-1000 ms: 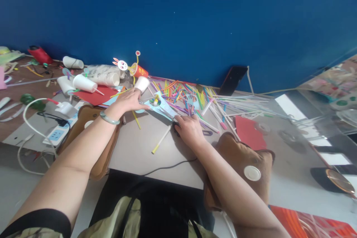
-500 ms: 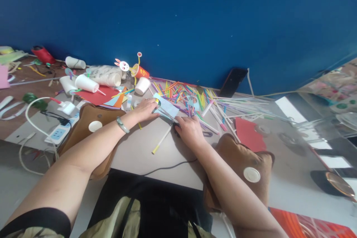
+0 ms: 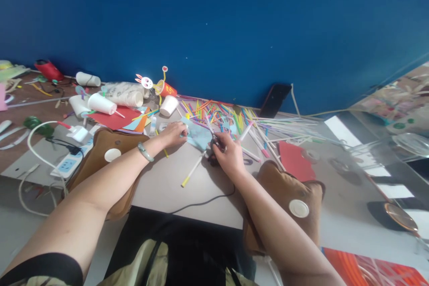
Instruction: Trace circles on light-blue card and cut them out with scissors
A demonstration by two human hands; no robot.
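My right hand is wrapped round the dark handles of a pair of scissors, whose blades point up and away from me. Beneath the blades lies a light blue sheet of paper. At the sheet's left edge, my left hand is closed, its fingertips curled; what they pinch is too small to make out. Between the hands, nearer to me, a white stick with a yellow end rests on the table. A dark object partly shows under my right hand.
Many coloured straws cover the table's back. White paper cups and red paper lie left, near a power strip. Brown cushions flank my forearms. A phone leans on the blue wall. A black cable crosses the front.
The scissors have swung from lying across the blue paper to pointing upward in my right hand. My left hand has drawn back slightly left, its fingers curling in. The view has shifted a little.
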